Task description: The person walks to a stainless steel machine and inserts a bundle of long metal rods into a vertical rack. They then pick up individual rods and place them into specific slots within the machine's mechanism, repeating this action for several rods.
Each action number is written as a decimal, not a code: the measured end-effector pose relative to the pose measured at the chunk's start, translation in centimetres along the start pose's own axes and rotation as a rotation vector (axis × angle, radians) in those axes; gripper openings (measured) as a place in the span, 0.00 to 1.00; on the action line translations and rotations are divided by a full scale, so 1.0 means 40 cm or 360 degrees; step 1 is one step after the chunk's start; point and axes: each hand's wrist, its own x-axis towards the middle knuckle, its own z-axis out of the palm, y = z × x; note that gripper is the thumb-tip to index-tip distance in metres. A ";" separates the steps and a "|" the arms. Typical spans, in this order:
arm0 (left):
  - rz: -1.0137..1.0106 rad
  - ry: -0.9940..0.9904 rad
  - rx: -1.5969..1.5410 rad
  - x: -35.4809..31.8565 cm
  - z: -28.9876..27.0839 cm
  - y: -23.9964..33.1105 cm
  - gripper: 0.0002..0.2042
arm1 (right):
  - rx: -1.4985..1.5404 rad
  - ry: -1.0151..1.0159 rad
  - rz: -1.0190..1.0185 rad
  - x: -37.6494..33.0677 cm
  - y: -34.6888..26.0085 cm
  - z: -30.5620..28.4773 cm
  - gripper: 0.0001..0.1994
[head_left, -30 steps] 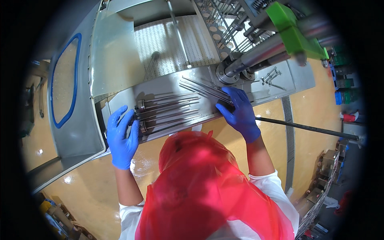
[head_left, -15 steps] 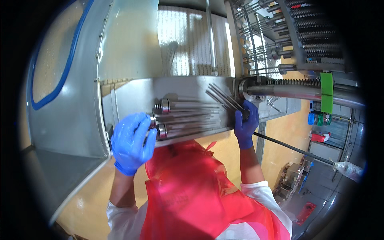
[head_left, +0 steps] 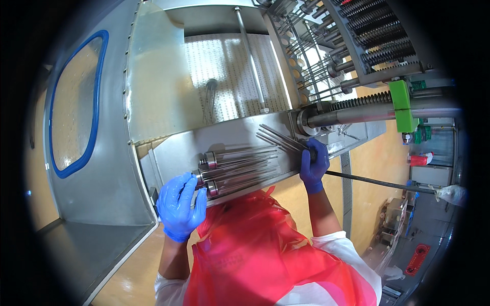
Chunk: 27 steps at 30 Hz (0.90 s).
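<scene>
Head view
Left hand (head_left: 179,204): blue-gloved, fingers curled over the capped ends of the steel rods (head_left: 240,168), at the near edge of the steel bench (head_left: 173,153).
Right hand (head_left: 314,164): clenched on the thin rods' (head_left: 279,138) right ends, beside the threaded shaft (head_left: 367,109).
Open room: bare bench above the rods; yellow floor (head_left: 367,163) to the right.
Change: the left hand has closed in onto the rod ends; the right keeps its grip.
</scene>
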 end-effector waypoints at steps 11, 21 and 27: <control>-0.0039 0.0038 -0.0066 -0.002 0.010 0.001 0.15 | 0.0000 0.0064 -0.0008 0.003 -0.003 0.001 0.16; -0.0015 0.0091 -0.0014 -0.003 0.017 0.010 0.13 | -0.0043 0.0057 0.0021 0.009 -0.010 -0.002 0.16; -0.0040 0.0131 -0.0051 -0.009 0.026 0.007 0.13 | -0.0044 0.0065 -0.0004 0.003 -0.007 -0.005 0.15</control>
